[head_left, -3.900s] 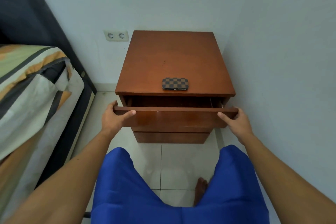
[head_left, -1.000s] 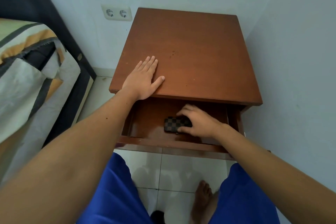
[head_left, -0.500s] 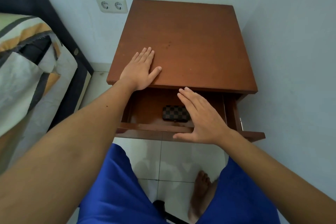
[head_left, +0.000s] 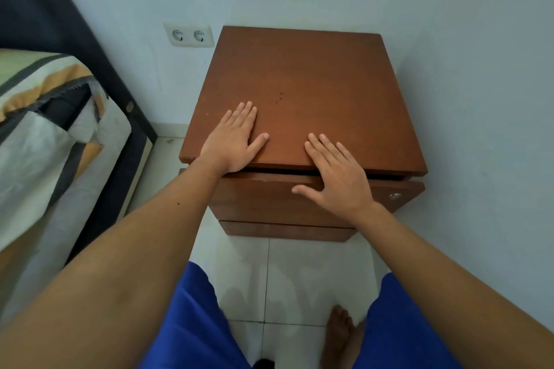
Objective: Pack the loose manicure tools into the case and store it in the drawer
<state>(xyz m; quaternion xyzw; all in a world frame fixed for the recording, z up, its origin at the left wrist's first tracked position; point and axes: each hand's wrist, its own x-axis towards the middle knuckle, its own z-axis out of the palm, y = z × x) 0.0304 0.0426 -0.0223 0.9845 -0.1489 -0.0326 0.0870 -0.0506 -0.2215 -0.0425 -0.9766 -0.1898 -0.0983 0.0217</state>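
The brown wooden nightstand (head_left: 302,84) stands against the wall. Its top drawer (head_left: 263,198) is pushed almost fully in, with only a thin dark gap under the top board. The checkered manicure case is hidden inside the drawer. My left hand (head_left: 233,139) lies flat on the nightstand's front left top, fingers apart. My right hand (head_left: 335,177) rests flat against the drawer's front, its fingertips reaching over the top's front edge. Neither hand holds anything.
A bed with a striped cover (head_left: 45,141) fills the left side. A double wall socket (head_left: 189,35) sits left of the nightstand. The wall (head_left: 479,129) runs close along the right. White floor tiles (head_left: 287,272), my blue shorts and a bare foot (head_left: 338,335) lie below.
My right hand left the case in the drawer, came out and pushed the drawer nearly shut. The case is out of sight. My left hand stayed flat on the top.
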